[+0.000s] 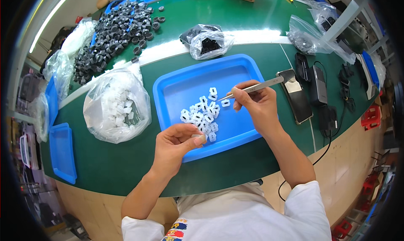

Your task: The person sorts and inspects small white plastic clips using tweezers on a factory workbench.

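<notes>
A blue tray (pixel 181 87) lies on the green table with a pile of several small white plastic parts (pixel 203 114) in its middle. My right hand (pixel 256 104) grips metal tweezers (pixel 252 87), their tips pointing left at a white part near the pile's upper right. At the tray's front edge, my left hand (pixel 174 144) pinches one small white part between thumb and fingers.
A clear bag of white parts (pixel 115 106) sits left of the tray. Black ring parts (pixel 115 34) heap at the back left. Bags of black parts (pixel 208 41) lie behind the tray. A phone (pixel 296 95) and black devices with cables lie to the right. A second blue tray (pixel 62 150) is at the far left.
</notes>
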Action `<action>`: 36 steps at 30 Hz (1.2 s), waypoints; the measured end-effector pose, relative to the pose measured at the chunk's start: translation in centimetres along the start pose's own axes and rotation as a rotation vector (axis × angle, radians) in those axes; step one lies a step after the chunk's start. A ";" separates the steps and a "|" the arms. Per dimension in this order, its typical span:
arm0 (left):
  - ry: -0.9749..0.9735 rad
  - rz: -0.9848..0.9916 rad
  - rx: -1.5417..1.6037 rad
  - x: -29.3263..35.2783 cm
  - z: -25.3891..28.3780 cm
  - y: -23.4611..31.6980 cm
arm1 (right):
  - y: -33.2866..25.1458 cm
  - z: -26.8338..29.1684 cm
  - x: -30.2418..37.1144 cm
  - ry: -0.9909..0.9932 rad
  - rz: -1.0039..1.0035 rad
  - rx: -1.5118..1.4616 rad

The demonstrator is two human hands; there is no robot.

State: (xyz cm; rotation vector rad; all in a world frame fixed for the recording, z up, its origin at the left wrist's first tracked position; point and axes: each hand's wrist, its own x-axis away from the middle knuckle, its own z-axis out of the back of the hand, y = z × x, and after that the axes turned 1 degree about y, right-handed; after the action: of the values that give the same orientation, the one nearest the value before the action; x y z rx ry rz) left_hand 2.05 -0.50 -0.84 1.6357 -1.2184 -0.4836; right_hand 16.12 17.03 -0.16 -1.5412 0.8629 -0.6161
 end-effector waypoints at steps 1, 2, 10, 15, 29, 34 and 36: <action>-0.010 -0.043 -0.044 0.0 0.0 0.1 | 0.0 0.0 -0.1 0.005 0.006 0.002; -0.018 -0.051 -0.051 0.0 0.1 0.0 | 0.0 0.0 -0.1 0.012 0.013 0.004; 0.006 -0.295 -0.316 -0.4 1.1 0.6 | 0.3 0.2 -0.2 0.039 0.104 0.011; 0.047 -0.330 -0.486 -0.6 1.0 1.1 | 0.1 0.3 0.2 0.035 0.137 -0.015; 0.060 -0.325 -0.528 -3.9 -0.2 1.3 | -0.5 0.5 0.2 0.079 0.097 0.017; -0.090 -0.233 -0.730 -5.2 0.8 1.5 | -0.5 0.6 -0.2 0.118 0.075 0.040; -0.140 -0.310 -0.725 -5.9 1.1 1.2 | -0.4 0.7 -0.4 0.136 0.064 0.062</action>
State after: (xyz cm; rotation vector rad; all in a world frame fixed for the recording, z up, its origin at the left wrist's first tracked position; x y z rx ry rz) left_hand -1.81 4.20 -1.66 1.1638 -0.7436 -1.1046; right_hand 16.50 17.79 0.12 -1.4230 0.9833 -0.7008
